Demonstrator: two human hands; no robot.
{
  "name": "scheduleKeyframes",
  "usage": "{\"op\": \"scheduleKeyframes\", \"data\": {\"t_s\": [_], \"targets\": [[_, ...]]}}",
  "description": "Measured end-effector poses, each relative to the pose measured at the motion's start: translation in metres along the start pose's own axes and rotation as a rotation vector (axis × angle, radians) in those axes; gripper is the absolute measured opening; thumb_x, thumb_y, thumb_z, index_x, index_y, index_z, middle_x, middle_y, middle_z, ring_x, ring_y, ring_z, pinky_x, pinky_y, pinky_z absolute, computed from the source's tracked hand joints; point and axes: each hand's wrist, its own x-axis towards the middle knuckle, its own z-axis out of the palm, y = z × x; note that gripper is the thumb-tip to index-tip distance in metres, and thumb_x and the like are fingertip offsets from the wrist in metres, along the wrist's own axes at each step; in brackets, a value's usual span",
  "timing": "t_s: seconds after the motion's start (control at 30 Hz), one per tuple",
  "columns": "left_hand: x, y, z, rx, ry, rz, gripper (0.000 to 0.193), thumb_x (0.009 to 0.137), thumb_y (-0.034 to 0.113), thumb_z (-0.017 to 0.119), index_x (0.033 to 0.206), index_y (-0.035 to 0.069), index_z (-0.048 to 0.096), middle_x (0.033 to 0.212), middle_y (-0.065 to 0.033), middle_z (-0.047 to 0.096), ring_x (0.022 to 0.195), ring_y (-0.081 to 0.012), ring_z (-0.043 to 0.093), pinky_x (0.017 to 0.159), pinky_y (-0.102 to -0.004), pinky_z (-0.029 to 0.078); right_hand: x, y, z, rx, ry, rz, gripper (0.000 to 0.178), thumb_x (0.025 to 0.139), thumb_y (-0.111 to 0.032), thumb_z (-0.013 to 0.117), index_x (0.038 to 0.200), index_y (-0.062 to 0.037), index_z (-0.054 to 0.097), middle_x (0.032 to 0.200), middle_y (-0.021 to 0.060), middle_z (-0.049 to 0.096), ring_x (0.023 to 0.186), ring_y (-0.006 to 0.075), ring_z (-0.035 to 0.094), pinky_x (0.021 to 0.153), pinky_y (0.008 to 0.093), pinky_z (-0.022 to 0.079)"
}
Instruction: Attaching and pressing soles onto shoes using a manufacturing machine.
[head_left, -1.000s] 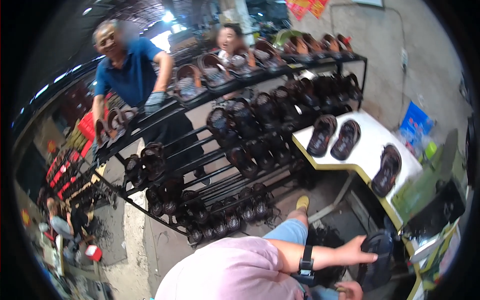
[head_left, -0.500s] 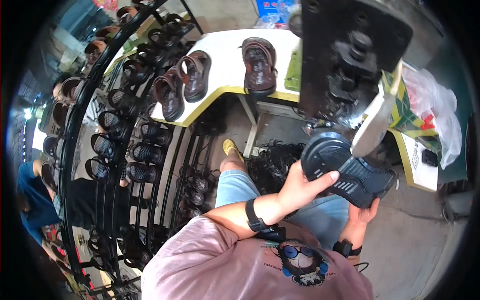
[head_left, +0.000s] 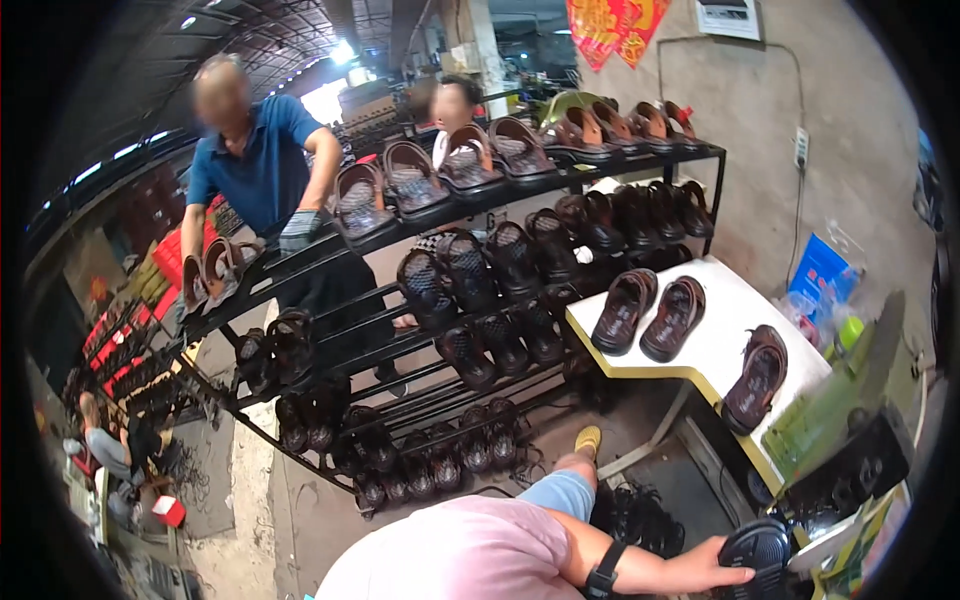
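Observation:
At the lower right edge, my left hand [head_left: 705, 566] is closed round a black-soled sandal [head_left: 756, 552], thumb across the ribbed sole. A black strap circles my left wrist. The sandal is beside the black metal head of a machine [head_left: 850, 465] and its pale guard; whether it touches them I cannot tell. My right hand is out of view. Beyond the machine, a white table [head_left: 730, 290] with a yellow edge bears a single brown sandal [head_left: 756, 380] and a pair of brown sandals [head_left: 650, 315] farther left.
A black rack [head_left: 400, 240] with tiers of brown sandals spans the middle. Behind it a person in a blue shirt [head_left: 265, 150], wearing a glove [head_left: 299, 232], reaches to the rack; another person [head_left: 455, 115] is farther back. Black scraps [head_left: 640, 515] lie under the table.
My view has swung left and up, bringing in the rack and the people behind it. My left hand still grips the sandal, now at the lower right; my right hand has left the picture.

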Motion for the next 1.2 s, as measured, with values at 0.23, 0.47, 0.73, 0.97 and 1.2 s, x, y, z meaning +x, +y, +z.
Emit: {"op": "scheduleKeyframes", "data": {"t_s": [0.23, 0.47, 0.73, 0.97, 1.2], "targets": [[0.010, 0.005, -0.002, -0.097, 0.003, 0.050, 0.042, 0.084, 0.014, 0.064, 0.121, -0.001, 0.051, 0.109, -0.0030, 0.060, 0.100, -0.0108, 0.052, 0.092, -0.0277, 0.041, 0.025, -0.020, 0.022, 0.487, 0.236, 0.403, 0.058, 0.088, -0.027, 0.054, 0.128, 0.0104, 0.038, 0.134, 0.0246, 0.040, 0.123, 0.0352, 0.038, 0.106, 0.0473, 0.031], [-0.002, 0.014, -0.021, -0.153, 0.061, 0.044, 0.042, 0.084, 0.014, 0.065, 0.122, 0.000, 0.051, 0.113, -0.0034, 0.059, 0.105, -0.0116, 0.052, 0.095, -0.0294, 0.040, 0.024, 0.041, 0.022, 0.096, 0.452, -0.011, 0.049, 0.084, -0.011, 0.067, 0.122, 0.0121, 0.045, 0.111, 0.0280, 0.057, 0.096, 0.0355, 0.059, 0.084, 0.0429, 0.051], [0.003, 0.010, -0.059, -0.331, 0.014, 0.095, 0.048, 0.080, 0.012, 0.068, 0.122, 0.000, 0.051, 0.115, -0.0042, 0.059, 0.107, -0.0128, 0.052, 0.097, -0.0300, 0.038, 0.066, -0.053, 0.121, 0.645, 0.302, 0.547, 0.053, 0.087, -0.017, 0.051, 0.131, 0.0104, 0.036, 0.137, 0.0231, 0.037, 0.125, 0.0352, 0.035, 0.109, 0.0494, 0.025], [0.006, 0.035, -0.092, -0.340, 0.037, 0.126, 0.049, 0.075, 0.008, 0.069, 0.120, 0.000, 0.051, 0.112, -0.0061, 0.060, 0.104, -0.0161, 0.055, 0.093, -0.0310, 0.041, 0.069, -0.037, 0.147, 0.614, 0.094, 0.521, 0.049, 0.086, -0.019, 0.056, 0.126, 0.0074, 0.045, 0.128, 0.0243, 0.047, 0.118, 0.0351, 0.044, 0.103, 0.0461, 0.034], [0.006, 0.057, -0.123, -0.326, 0.060, 0.117, 0.041, 0.075, 0.009, 0.067, 0.113, 0.000, 0.058, 0.105, -0.0062, 0.063, 0.097, -0.0158, 0.058, 0.090, -0.0291, 0.043, 0.059, -0.018, 0.173, 0.905, 0.031, 0.615, 0.046, 0.085, -0.009, 0.058, 0.127, 0.0042, 0.045, 0.130, 0.0156, 0.049, 0.118, 0.0269, 0.048, 0.105, 0.0415, 0.035]]}}
